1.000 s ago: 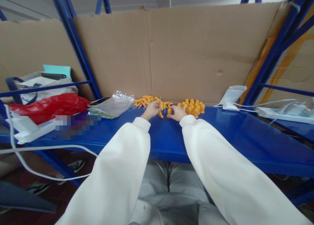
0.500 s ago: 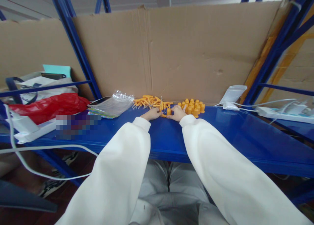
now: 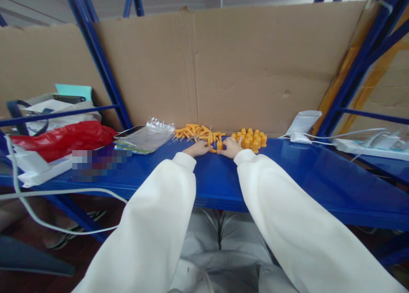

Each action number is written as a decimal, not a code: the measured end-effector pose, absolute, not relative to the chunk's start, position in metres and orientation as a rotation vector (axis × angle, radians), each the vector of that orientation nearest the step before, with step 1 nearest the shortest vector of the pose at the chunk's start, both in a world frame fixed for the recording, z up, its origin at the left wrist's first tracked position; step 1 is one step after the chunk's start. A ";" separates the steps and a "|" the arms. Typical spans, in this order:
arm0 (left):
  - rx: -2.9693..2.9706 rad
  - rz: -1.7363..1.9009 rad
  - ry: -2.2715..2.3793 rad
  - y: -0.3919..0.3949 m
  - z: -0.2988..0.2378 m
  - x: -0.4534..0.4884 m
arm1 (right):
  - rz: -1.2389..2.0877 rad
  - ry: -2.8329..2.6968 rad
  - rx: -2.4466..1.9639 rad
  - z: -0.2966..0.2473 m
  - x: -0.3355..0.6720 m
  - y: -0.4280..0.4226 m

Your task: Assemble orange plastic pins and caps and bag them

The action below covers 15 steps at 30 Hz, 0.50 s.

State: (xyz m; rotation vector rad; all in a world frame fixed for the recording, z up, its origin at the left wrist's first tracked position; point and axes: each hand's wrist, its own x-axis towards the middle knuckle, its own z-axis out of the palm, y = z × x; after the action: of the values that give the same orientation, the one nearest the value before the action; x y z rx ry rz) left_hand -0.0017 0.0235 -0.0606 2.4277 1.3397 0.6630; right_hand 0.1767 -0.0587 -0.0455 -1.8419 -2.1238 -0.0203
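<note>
At the far left, a puffy red bag [image 3: 70,136] sits on the blue shelf [image 3: 220,182], with a white power strip [image 3: 47,172] in front. Next comes a shiny clear bag [image 3: 147,139]. Then there is a pile of bendy orange pieces [image 3: 191,131] with curly metal bits. The left hand [image 3: 196,149] is right in front of that pile; I can't tell if it grips anything. Between the hands is one small orange cap [image 3: 219,145], and the right hand [image 3: 232,147] pinches it. A bunch of orange caps [image 3: 254,138] stands just right of that hand. Farther right are a white pouch [image 3: 303,123] and some cords. A tall cardboard wall [image 3: 255,62] blocks the back.

Blocky squares hide something at the left. The left fingertips are hard to see. The right hand covers part of the bunch. Another power strip [image 3: 370,149] is cut off at the right edge.
</note>
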 end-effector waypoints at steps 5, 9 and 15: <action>2.390 0.719 1.330 0.020 -0.059 0.000 | -0.035 -2.108 -1.808 -0.048 0.178 -0.055; 2.456 0.854 1.343 0.021 -0.056 0.001 | -0.040 -2.047 -1.774 -0.046 0.178 -0.055; 2.535 0.975 1.590 0.026 -0.056 0.000 | -0.128 -1.847 -1.660 -0.043 0.183 -0.054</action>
State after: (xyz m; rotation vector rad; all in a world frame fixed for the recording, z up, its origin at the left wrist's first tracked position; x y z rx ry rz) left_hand 0.0001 0.0257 -0.0558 2.5347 1.5903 0.9750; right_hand 0.1834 -0.0543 -0.0430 -1.6597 -1.8474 -0.1285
